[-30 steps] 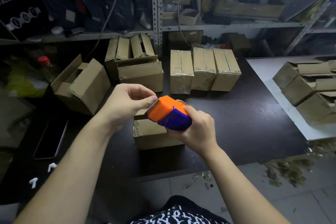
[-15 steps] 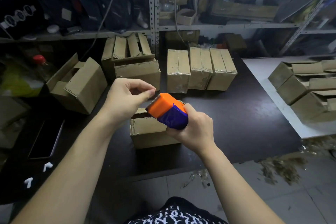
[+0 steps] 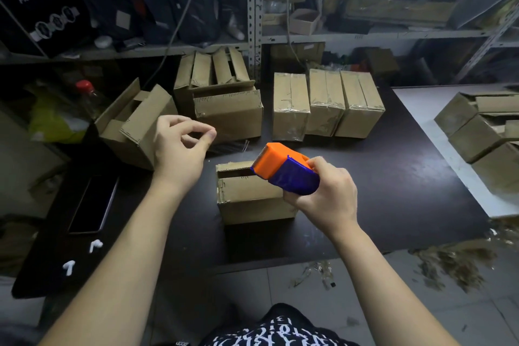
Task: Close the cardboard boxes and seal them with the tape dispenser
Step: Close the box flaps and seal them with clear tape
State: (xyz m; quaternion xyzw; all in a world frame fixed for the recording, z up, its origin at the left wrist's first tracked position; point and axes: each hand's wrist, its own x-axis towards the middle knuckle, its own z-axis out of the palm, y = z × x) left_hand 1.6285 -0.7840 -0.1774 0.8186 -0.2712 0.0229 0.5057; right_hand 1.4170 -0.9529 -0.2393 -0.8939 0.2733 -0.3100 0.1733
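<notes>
A small cardboard box (image 3: 252,196) stands on the dark table (image 3: 393,177) in front of me, its top flaps folded down with a gap between them. My right hand (image 3: 323,199) grips the orange and blue tape dispenser (image 3: 283,168) just above the box's right end, toothed edge pointing left. My left hand (image 3: 179,149) is up and to the left of the dispenser, thumb and forefinger pinched together. A faint strip of clear tape (image 3: 230,146) seems to stretch from those fingers toward the dispenser.
Three taped boxes (image 3: 325,104) stand in a row at the back. Open boxes lie at back left (image 3: 140,126) and back centre (image 3: 227,112), more on the white surface at right (image 3: 477,126). A phone (image 3: 92,205) and a bottle (image 3: 87,95) sit at left.
My left hand has drawn away from the dispenser's toothed edge to the left, still pinched. The dispenser has tipped down toward the box's right end.
</notes>
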